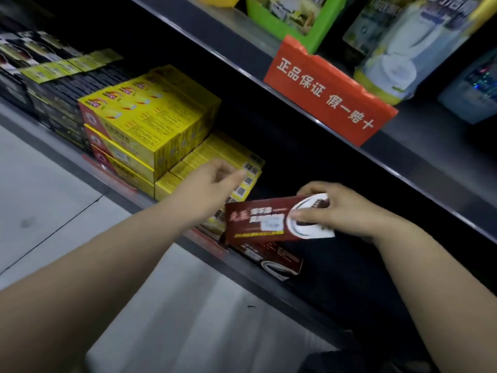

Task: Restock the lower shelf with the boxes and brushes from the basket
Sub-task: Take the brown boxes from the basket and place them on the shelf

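My right hand point(341, 208) grips a dark red box point(266, 220) by its white right end and holds it just above another dark red box point(271, 258) that lies on the lower shelf point(269, 285). To the left, my left hand point(212, 181) reaches over a low stack of yellow boxes point(220, 160), fingers loosely spread, holding nothing. Whether it touches them is unclear. The basket and the brushes are out of view.
A taller stack of yellow boxes point(145, 125) stands left of the low one, with black boxes point(56, 84) further left. The upper shelf carries an orange sign point(328, 92), a green carton point(290, 14) and bagged goods point(403, 49). The shelf right of the red boxes is dark.
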Available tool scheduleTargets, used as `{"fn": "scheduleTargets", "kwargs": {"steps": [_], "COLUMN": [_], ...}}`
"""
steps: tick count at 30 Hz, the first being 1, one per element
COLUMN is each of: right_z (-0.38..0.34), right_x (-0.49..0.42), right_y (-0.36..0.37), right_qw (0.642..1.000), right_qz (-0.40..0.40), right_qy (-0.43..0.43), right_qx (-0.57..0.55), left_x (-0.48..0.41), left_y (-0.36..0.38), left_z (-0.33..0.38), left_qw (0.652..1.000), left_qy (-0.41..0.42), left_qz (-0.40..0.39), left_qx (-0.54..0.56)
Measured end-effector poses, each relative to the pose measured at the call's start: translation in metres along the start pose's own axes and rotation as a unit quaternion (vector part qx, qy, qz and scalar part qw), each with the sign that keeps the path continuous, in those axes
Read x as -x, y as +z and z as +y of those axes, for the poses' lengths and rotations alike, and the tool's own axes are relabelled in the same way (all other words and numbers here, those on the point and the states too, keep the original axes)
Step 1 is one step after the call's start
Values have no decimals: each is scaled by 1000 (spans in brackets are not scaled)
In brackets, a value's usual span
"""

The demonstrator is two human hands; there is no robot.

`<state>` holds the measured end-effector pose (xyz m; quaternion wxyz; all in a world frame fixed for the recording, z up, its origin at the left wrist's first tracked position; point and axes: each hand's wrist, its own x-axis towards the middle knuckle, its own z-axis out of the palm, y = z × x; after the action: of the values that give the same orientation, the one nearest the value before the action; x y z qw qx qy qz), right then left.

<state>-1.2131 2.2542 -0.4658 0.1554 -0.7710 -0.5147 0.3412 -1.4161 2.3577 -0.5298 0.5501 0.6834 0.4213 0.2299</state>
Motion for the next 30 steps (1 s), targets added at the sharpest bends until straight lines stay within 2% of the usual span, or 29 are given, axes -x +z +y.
{"fn": "scheduleTargets", "kwargs": {"steps": [2,3,4,6,8,11,15,18,20,23,30], "right_z": [18,25,31,40,48,55,63,62,62,65,57], "right_x": [0,-2,-5,-14,-24,-33,-36,-36,-35,-32,-28], "right_y": [-12,-15,-17,-13,-3,23,55,58,57,62,58], "right_qw": [997,993,987,974,972,981,967,964,956,940,934], "right_qz": [23,40,62,104,125,56,-77,-123,-157,-166,-163], "right_qy": [52,77,107,163,187,182,174,204,198,166,156], "right_qx": [-51,-79,-103,-118,-64,48,171,120,150,249,278], "left_x": [-2,-1,3,8,9,5,1,-2,-3,-4,-3], "left_y": [0,3,10,28,42,47,48,49,49,50,50], "left_z": [-10,-16,-21,-35,-47,-61,-72,-73,-74,-74,-72], "left_qw": [996,991,982,944,901,884,882,891,893,895,901], "left_qy": [46,69,94,163,212,183,179,186,187,184,174], "left_qz": [47,39,12,-62,-99,-88,-54,-39,-29,-24,-38], "left_qx": [-64,-107,-161,-282,-365,-422,-432,-412,-409,-405,-396]}}
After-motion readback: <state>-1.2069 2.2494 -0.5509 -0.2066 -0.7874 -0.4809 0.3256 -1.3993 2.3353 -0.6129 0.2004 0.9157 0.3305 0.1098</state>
